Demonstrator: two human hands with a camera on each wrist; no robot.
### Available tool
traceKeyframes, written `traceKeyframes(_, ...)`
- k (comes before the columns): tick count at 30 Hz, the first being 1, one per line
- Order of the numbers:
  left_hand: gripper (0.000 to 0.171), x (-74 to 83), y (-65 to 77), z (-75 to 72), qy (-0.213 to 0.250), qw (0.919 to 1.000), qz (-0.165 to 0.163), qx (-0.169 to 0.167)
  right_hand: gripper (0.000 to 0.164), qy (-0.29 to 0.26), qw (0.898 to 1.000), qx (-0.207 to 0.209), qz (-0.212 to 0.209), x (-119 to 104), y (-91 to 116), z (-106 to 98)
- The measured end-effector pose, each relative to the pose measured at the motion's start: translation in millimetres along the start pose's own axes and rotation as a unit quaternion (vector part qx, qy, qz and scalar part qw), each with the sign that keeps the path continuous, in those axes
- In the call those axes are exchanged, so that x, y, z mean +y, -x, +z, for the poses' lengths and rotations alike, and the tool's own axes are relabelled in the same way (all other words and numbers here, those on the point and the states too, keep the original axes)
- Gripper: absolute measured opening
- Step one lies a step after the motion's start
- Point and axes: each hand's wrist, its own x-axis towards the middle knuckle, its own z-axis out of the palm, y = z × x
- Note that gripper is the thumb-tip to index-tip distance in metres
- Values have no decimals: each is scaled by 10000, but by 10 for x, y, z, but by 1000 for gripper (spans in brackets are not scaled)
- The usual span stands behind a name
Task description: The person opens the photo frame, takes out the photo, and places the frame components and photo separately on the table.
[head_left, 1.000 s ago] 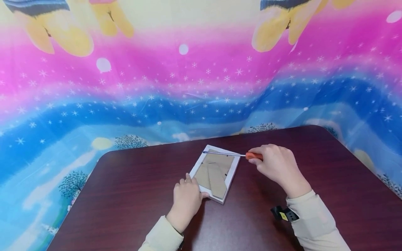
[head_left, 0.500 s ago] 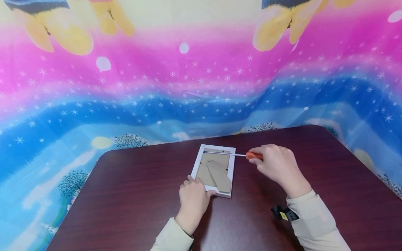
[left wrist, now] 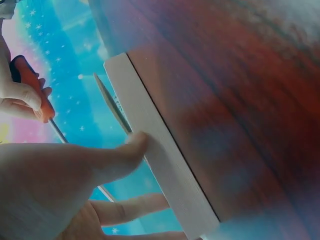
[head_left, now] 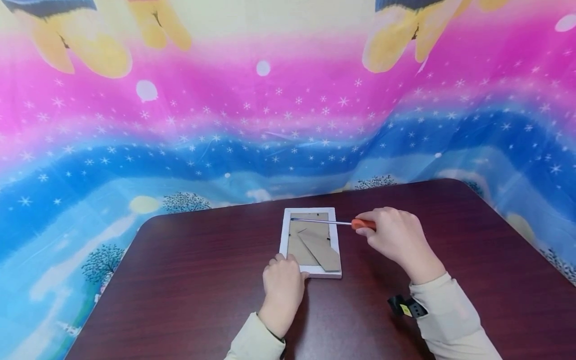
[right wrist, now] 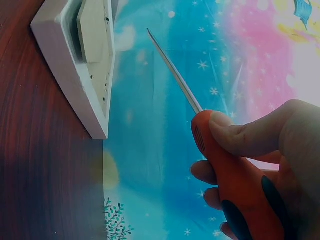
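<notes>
A white picture frame (head_left: 336, 250) lies face down on the table, its brown backing board (head_left: 310, 257) and slanting stand leg (head_left: 330, 260) upward. Small dark tabs show along the backing's edges. My left hand (head_left: 283, 285) grips the frame's near left corner, the thumb (left wrist: 132, 150) against the near side and fingers along the left side. My right hand (head_left: 398, 237) holds a screwdriver (right wrist: 235, 185) by its orange and black handle. Its metal shaft (head_left: 321, 221) points left across the far part of the frame. In the right wrist view the tip is apart from the frame.
The dark red-brown table (head_left: 189, 280) has rounded far corners. Right behind it hangs a colourful cloth (head_left: 252, 120) with snowflakes and trees. A black strap device (head_left: 407, 306) sits at the right wrist, by the sleeve.
My left hand has turned the picture frame from slanted to nearly straight, its near end swinging to the right. The right hand with the screwdriver has hardly moved.
</notes>
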Motion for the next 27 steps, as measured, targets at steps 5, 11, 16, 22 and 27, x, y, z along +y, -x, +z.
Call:
traceKeyframes(5,43,-83,-5,-4,23,9997,223,-8,22,-14,10000,14,-4,8,6,-4)
traceKeyframes(11,41,-241,-53,16,244,9981,515,226,22,-72,10000,10,-9,-1,9,10)
traceKeyframes(16,52,-379,-153,44,512,9958,751,-100,23,-67,10000,-69,9,-8,4,10)
traceKeyframes(22,62,-539,-240,78,645,9844,1037,-1264,23,-45,10000,-31,-8,-7,-3,1)
traceKeyframes(27,70,-589,-233,110,772,9768,1242,-1565,23,-29,10000,-53,-10,-10,-6,-3)
